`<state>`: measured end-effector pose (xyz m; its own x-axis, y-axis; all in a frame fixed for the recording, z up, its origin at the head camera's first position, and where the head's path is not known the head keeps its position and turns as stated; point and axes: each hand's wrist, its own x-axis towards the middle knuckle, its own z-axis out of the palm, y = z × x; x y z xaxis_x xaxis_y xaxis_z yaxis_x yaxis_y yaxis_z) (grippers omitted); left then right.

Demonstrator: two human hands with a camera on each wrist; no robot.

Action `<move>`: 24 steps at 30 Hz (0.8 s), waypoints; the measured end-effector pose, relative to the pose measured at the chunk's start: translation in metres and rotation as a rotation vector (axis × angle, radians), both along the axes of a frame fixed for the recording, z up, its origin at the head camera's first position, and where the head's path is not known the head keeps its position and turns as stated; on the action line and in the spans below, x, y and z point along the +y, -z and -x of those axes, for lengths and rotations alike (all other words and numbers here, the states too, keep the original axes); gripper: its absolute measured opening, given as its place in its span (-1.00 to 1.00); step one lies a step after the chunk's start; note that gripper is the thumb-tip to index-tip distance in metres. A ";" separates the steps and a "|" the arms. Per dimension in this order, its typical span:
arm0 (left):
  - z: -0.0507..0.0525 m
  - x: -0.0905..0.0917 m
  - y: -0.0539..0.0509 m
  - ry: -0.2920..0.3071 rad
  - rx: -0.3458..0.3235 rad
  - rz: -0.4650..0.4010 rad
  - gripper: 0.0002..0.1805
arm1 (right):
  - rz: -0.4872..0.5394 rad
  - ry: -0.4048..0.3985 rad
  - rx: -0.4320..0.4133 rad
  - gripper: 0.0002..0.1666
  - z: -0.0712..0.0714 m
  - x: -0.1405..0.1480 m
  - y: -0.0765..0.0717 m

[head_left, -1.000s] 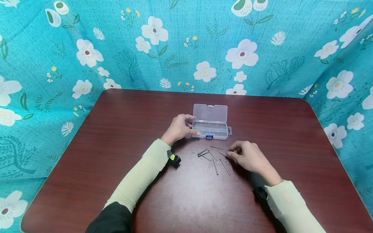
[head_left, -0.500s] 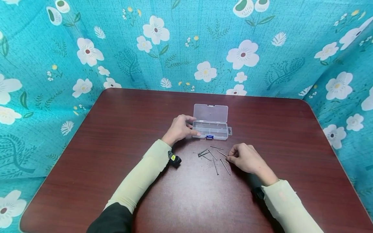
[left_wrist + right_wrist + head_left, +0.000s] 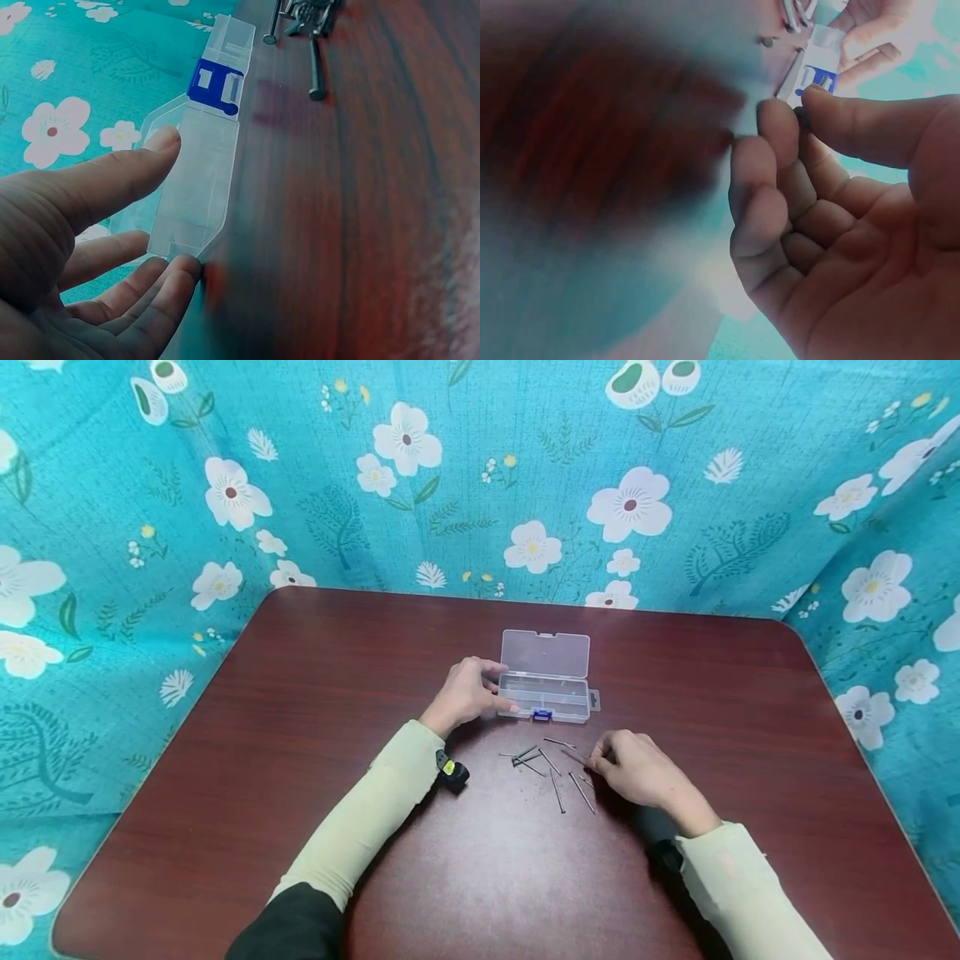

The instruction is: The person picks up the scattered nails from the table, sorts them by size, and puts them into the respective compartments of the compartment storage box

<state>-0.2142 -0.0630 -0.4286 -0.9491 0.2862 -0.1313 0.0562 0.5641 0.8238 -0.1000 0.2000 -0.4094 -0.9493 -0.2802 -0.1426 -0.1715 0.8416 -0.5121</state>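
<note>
Beside the left end of a clear plastic box, the left hand grips it, thumb at the front wall and fingers around the end and back. The lid stands raised behind the tray. In the left wrist view the thumb of the left hand lies by the box, near its blue latch. The right hand pinches one nail between thumb and forefinger, right of the scattered nails. Its dark end shows between the fingertips of the right hand.
Several loose metal nails lie on the dark red-brown table in front of the box, some crossing each other. A hanging tab sticks out from the box's right end. Blue flowered cloth hangs behind and beside the table.
The right hand's thumb and forefinger have closed on the nail, and the hand has moved slightly. The left hand and the box stay in place; the head view has shifted a little.
</note>
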 end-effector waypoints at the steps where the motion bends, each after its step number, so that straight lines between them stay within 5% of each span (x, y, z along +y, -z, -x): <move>1: 0.000 0.000 0.000 -0.002 -0.002 0.001 -0.22 | 0.005 0.001 0.003 -0.84 0.001 0.001 -0.001; 11: -0.001 0.003 -0.001 -0.016 0.000 0.009 -0.22 | 0.160 0.111 0.029 -0.89 0.014 0.008 -0.007; 24: 0.000 0.006 0.000 -0.019 0.009 0.015 -0.24 | 0.308 0.240 0.084 -0.80 0.051 0.002 -0.007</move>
<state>-0.2141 -0.0569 -0.4283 -0.9554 0.2666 -0.1270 0.0528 0.5774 0.8148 -0.1506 0.2016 -0.4020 -0.9978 -0.0665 -0.0057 -0.0406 0.6721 -0.7394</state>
